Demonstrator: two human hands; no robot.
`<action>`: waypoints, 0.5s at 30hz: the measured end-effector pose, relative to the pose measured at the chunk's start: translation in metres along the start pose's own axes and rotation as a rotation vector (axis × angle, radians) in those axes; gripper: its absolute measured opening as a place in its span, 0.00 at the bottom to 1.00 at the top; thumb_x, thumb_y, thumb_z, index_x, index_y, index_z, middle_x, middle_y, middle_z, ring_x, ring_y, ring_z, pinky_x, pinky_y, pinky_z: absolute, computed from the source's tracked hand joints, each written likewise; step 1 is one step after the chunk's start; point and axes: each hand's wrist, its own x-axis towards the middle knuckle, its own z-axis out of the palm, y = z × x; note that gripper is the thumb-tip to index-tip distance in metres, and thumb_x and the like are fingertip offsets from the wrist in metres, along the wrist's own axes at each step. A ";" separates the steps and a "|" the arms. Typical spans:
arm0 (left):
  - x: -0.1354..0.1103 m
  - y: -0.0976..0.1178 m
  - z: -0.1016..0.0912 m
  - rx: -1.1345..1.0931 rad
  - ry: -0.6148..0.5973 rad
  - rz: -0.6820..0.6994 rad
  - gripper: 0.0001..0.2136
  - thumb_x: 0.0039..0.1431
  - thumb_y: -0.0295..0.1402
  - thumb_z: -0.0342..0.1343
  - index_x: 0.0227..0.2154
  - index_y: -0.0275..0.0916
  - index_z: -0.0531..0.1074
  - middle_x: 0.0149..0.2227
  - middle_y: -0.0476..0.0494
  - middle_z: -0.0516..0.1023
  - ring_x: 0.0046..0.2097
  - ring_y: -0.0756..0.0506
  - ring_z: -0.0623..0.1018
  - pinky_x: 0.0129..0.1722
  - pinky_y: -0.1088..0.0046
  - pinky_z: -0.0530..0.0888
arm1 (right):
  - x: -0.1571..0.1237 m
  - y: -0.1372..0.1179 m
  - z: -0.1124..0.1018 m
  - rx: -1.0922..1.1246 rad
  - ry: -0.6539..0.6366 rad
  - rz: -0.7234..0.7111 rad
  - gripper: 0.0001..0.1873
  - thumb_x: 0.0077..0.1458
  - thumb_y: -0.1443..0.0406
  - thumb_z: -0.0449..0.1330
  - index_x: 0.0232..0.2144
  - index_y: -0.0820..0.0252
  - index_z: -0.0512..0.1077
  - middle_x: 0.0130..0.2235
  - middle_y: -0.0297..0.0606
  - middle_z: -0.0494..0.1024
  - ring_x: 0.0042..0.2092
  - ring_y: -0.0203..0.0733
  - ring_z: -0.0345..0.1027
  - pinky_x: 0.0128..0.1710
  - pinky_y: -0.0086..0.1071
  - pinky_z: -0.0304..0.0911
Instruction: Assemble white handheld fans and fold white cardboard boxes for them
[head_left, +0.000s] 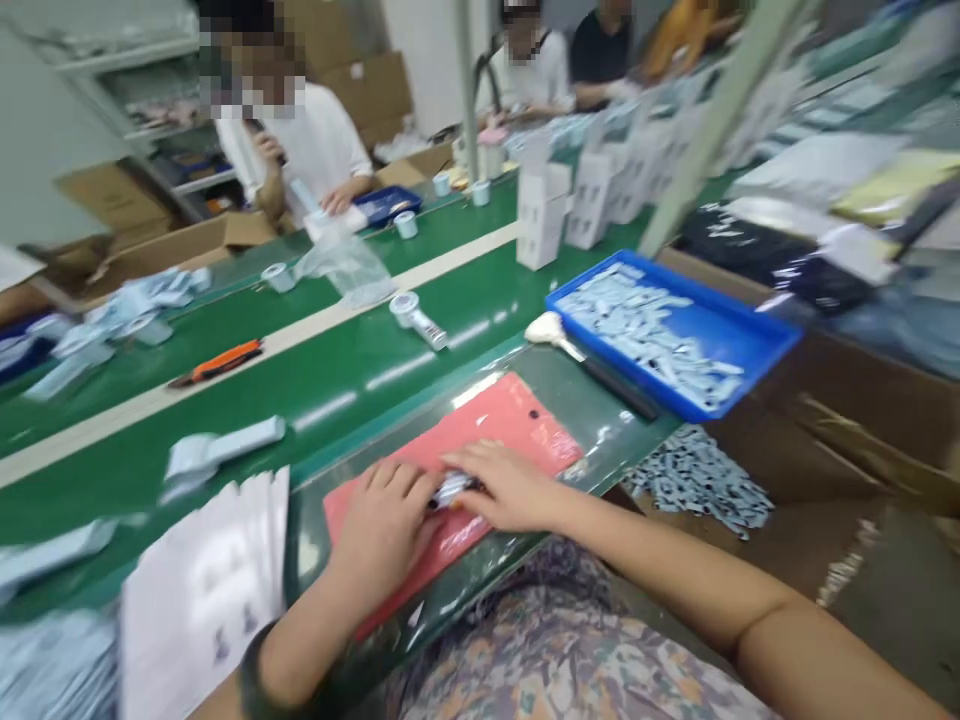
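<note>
On a red mat [495, 425] at the table's front edge, both my hands meet around a small light blue piece with dark ends [452, 489]. My left hand [386, 525] is closed on its left side, fingers bent over the mat. From the right, my right hand [506, 487] grips the other end between thumb and fingers. The fingers cover much of the piece, so its exact kind does not show. Beyond the mat's far right corner lies a brush-like tool with a cream head and black handle [615, 385].
A blue tray [750, 375] of pale blue strips stands right, above a box with more strips [705, 480]. Folded white cartons [202, 590] lie left. On the green belt [330, 375] are pale blue scoop-shaped items [225, 445] and orange-handled pliers [225, 362]. Co-workers sit opposite.
</note>
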 end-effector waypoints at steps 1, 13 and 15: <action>0.007 -0.014 -0.004 0.032 -0.022 0.019 0.11 0.63 0.29 0.55 0.46 0.44 0.77 0.41 0.41 0.82 0.43 0.37 0.79 0.44 0.57 0.77 | 0.000 0.006 -0.009 0.004 0.045 -0.006 0.27 0.65 0.59 0.61 0.63 0.57 0.69 0.60 0.47 0.76 0.61 0.51 0.69 0.62 0.47 0.64; 0.148 -0.184 -0.038 0.325 -0.106 -0.370 0.21 0.62 0.26 0.46 0.52 0.37 0.79 0.57 0.28 0.77 0.62 0.28 0.74 0.59 0.49 0.72 | 0.016 0.125 -0.209 -0.539 0.394 0.973 0.18 0.71 0.58 0.55 0.48 0.65 0.78 0.52 0.55 0.79 0.55 0.56 0.74 0.54 0.47 0.70; 0.143 -0.193 -0.035 0.227 -0.017 -0.347 0.21 0.56 0.29 0.51 0.51 0.45 0.79 0.52 0.37 0.81 0.60 0.30 0.75 0.60 0.53 0.72 | 0.032 0.133 -0.215 -0.525 0.354 1.017 0.16 0.68 0.57 0.61 0.48 0.64 0.77 0.51 0.48 0.79 0.52 0.50 0.75 0.53 0.47 0.72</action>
